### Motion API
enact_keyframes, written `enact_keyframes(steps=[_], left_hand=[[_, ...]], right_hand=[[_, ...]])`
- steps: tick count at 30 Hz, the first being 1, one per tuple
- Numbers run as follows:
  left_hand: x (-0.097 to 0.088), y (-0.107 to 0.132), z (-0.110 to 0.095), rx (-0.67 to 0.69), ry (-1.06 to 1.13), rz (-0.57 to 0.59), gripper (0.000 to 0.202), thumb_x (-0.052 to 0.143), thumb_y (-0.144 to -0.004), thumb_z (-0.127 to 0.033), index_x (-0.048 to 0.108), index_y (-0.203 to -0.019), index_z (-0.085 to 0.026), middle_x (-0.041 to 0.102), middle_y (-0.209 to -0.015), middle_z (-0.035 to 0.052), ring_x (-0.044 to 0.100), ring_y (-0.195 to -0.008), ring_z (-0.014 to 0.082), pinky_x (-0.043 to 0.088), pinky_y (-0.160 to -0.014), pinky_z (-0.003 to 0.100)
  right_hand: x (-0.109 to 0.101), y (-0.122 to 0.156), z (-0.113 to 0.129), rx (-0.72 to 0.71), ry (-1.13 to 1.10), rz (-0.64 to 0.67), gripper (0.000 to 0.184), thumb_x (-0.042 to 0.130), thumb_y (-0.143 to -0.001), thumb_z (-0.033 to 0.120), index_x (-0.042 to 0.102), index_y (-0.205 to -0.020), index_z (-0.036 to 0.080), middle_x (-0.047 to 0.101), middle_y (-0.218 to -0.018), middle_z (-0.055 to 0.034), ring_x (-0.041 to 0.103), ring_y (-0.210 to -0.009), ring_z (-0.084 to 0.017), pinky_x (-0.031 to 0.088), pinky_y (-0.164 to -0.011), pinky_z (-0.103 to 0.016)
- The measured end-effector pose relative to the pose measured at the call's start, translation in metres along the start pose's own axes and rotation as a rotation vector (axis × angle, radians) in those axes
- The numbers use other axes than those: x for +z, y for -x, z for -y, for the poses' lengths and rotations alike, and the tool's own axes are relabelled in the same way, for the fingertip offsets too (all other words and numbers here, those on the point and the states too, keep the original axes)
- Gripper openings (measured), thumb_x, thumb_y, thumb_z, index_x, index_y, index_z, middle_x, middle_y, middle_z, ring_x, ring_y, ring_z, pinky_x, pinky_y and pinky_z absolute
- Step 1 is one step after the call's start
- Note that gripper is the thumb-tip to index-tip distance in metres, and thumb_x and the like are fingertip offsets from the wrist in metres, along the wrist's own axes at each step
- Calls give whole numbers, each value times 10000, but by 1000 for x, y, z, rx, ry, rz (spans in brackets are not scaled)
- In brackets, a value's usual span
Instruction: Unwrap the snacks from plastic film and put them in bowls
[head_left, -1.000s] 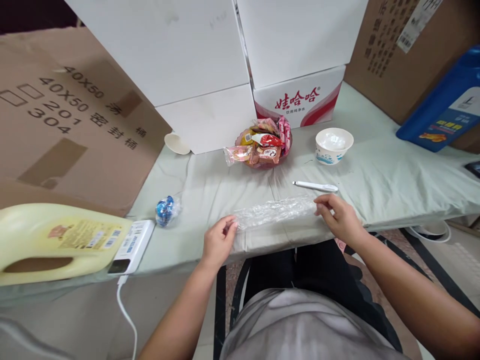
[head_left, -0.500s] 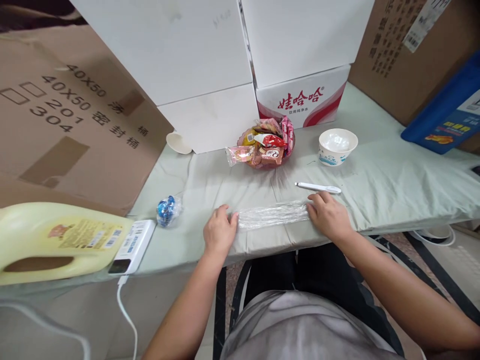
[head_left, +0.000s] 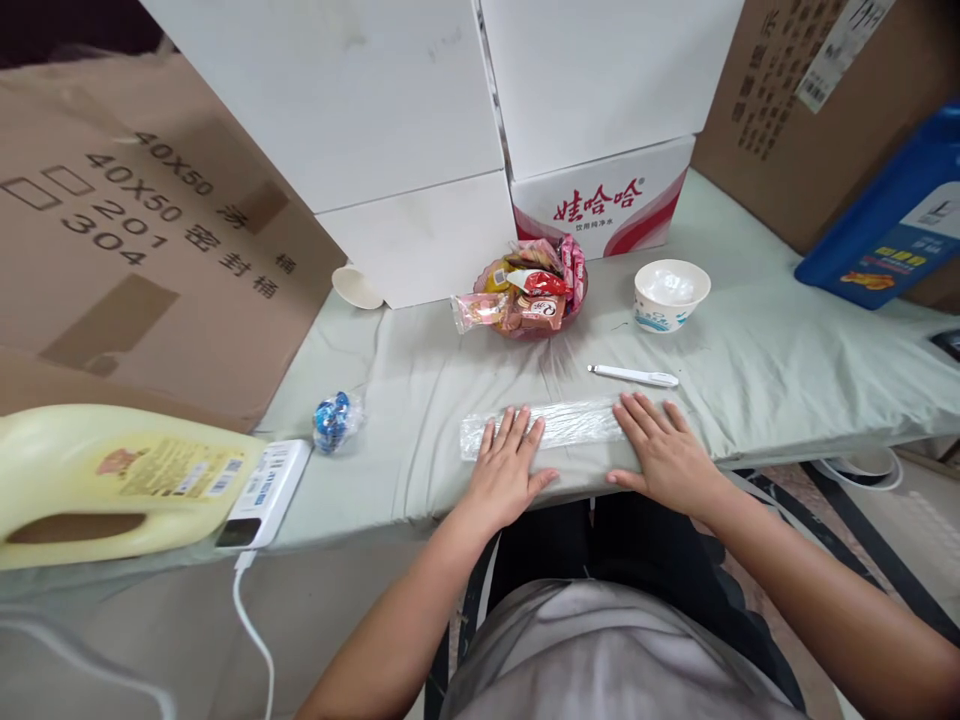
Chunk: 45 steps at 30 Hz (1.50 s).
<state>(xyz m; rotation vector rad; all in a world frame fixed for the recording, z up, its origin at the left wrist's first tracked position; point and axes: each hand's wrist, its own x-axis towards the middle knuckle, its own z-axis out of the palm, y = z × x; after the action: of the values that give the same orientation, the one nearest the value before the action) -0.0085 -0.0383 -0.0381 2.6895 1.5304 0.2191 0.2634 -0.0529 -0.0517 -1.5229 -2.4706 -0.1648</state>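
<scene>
A folded strip of clear plastic film [head_left: 574, 424] lies lengthwise near the front edge of the cloth-covered table. My left hand [head_left: 508, 465] rests flat on its left part, fingers spread and thumb pointing right. On the right end of the strip, my right hand [head_left: 664, 450] lies with its fingers spread too. Neither hand grips anything. Just beyond my right hand is a white pen-like cutter [head_left: 634, 376]. Behind the strip sits a pink bowl [head_left: 536, 332] heaped with wrapped snacks [head_left: 536, 285]. A paper cup [head_left: 670, 298] with clear plastic inside stands to its right.
At left are a blue ball in clear wrap [head_left: 335, 422], a white power bank [head_left: 266, 495] with a cable, and a yellow jug [head_left: 120, 485] lying down. White boxes [head_left: 420, 240], a brown carton [head_left: 142, 250] and a blue container [head_left: 874, 240] border the table.
My hands have gone from holding the strip's two ends to lying flat on it. The left hand has moved right, onto the film, and the strip looks flatter.
</scene>
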Motion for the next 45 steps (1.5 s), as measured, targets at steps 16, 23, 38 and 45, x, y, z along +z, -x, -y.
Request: enact_keyframes(steps=[16, 23, 38, 45], left_hand=[[7, 20, -51, 408, 578, -72, 612, 519, -902, -196, 310, -1477, -228, 599, -1343, 106, 496, -1318, 242, 287, -1162, 516], [10, 15, -34, 14, 1495, 51, 884, 636, -880, -372, 54, -1542, -304, 427, -1483, 136, 412, -1375, 279, 270, -1161, 510], [5, -2, -23, -289, 1464, -23, 540, 656, -844, -359, 437, -1316, -215, 569, -1136, 92, 593, -1051, 204, 491, -926, 395], [-17, -55, 8, -57, 573, -368, 86, 558, -870, -174, 623, -925, -192, 612, -901, 32, 573, -888, 179, 497, -828, 343]], right_hand=[[-67, 26, 11, -74, -714, -337, 143, 550, -880, 149, 644, -940, 239, 708, -879, -29, 648, -996, -208, 486, -888, -382], [-42, -86, 11, 64, -1084, -117, 300, 511, -889, 214, 553, -1185, 188, 661, -824, -14, 649, -709, -139, 512, -679, -274], [18, -136, 13, 83, -501, 31, 312, 562, -870, 208, 627, -1174, 181, 691, -1122, -79, 651, -956, -202, 441, -791, -276], [21, -136, 17, 75, -448, 9, 287, 534, -889, 220, 629, -1157, 184, 695, -1057, -71, 646, -910, -197, 448, -762, -274]])
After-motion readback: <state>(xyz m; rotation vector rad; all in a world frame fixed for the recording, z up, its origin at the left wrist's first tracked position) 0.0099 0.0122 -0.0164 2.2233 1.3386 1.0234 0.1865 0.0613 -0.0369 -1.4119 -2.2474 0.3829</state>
